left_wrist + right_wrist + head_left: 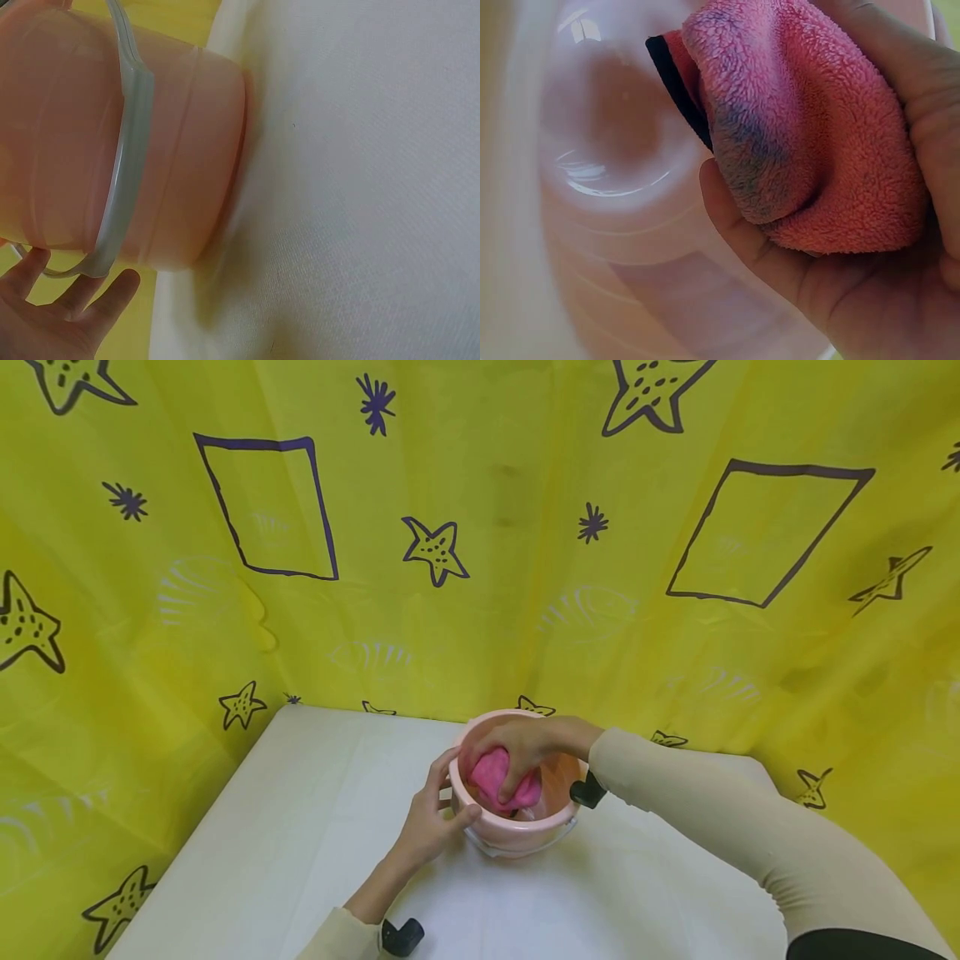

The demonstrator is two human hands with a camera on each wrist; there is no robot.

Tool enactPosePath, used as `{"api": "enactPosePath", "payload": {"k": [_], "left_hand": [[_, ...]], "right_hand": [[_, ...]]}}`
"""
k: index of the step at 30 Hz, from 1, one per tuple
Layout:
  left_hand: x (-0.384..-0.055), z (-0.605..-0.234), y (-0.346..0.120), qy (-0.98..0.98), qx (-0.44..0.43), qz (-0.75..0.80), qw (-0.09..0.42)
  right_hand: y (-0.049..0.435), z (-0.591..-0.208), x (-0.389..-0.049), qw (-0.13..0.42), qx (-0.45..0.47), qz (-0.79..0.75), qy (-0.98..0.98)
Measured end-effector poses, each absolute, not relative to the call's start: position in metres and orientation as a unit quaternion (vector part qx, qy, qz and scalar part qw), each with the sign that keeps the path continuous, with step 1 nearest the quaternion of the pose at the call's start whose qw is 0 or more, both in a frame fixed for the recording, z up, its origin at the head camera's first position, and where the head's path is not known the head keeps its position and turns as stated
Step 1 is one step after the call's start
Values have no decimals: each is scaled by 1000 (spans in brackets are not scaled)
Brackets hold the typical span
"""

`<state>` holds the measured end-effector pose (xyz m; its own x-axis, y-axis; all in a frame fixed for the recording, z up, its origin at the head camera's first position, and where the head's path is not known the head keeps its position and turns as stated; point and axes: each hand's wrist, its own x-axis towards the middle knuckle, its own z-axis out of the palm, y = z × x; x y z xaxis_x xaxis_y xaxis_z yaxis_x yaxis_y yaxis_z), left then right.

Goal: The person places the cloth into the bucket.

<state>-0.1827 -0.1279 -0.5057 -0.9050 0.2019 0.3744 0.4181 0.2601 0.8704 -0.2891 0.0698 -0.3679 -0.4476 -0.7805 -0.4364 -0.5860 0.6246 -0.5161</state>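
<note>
A light pink plastic bucket [517, 837] stands upright on the white surface. My left hand [437, 817] holds it at the left, thumb at the near rim and fingers along the outer wall. In the left wrist view, fingertips [118, 289] lie beside the bucket's pale handle [127, 172], which hangs down its side. My right hand [528, 747] reaches into the bucket and grips a bunched pink cloth [491, 775]. Close up in the right wrist view, the fluffy cloth [832, 142] has black edging and a dark greyish stain. Below it shows the bucket's glossy inside [615, 142].
The white-covered table [360, 760] extends around the bucket. A yellow curtain [480, 635] with dark starfish and frame drawings hangs behind the table and at both sides. Dark bands [402, 937] sit at both wrists over beige sleeves.
</note>
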Motion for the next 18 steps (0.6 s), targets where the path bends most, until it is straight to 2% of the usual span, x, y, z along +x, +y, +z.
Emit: {"api": "enactPosePath", "payload": {"k": [11,18], "left_hand": [[-181,-502,-126,-792,-182,-577,81],[-180,-503,-127,-792,-182,-577,86]], "right_hand": [[78,-356,-288,356,-428,-148,818],[82,-348,-285,351,-464,-193,790]]}}
